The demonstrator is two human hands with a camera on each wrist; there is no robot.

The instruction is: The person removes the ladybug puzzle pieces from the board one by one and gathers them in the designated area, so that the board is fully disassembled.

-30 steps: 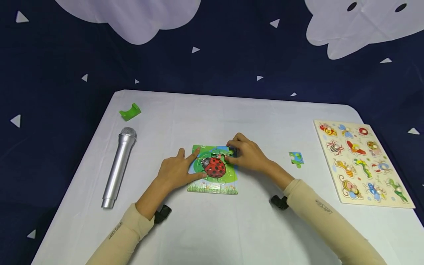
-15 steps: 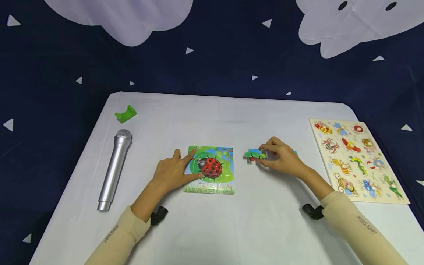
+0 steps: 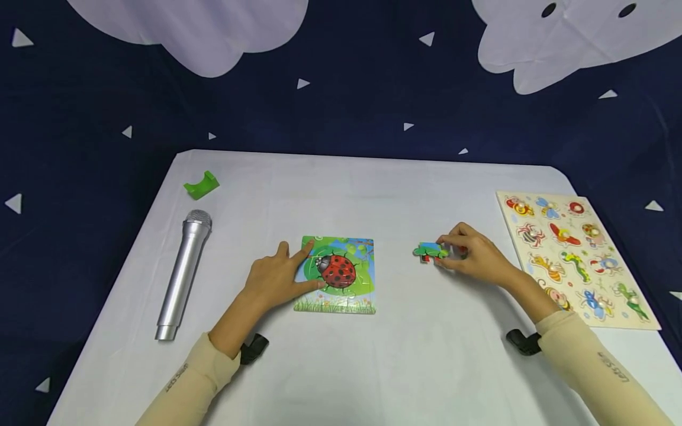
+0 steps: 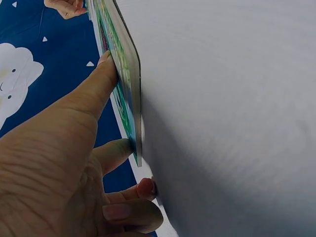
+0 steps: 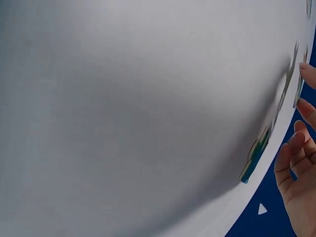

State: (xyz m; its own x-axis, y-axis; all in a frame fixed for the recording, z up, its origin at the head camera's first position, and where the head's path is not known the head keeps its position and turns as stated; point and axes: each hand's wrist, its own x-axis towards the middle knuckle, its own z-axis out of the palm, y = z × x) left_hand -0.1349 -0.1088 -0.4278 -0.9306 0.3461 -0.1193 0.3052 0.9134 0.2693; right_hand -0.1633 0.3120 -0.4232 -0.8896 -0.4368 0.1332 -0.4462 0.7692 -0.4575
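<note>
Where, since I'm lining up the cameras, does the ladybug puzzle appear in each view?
Head: the ladybug puzzle lies just below centre, touched by the left hand.
Left wrist: nearly edge-on, upper part, left of centre.
Right wrist: cannot tell; a sliver at the top right corner might be it.
Shared landmark: the right hand, in all three views.

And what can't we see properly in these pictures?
Ladybug puzzle, left edge: head view, partly under the left hand.
Board, near-left corner: head view, behind the right arm.
Loose piece, its picture: right wrist view, nearly edge-on.
Sleeve writing: head view, too small.
</note>
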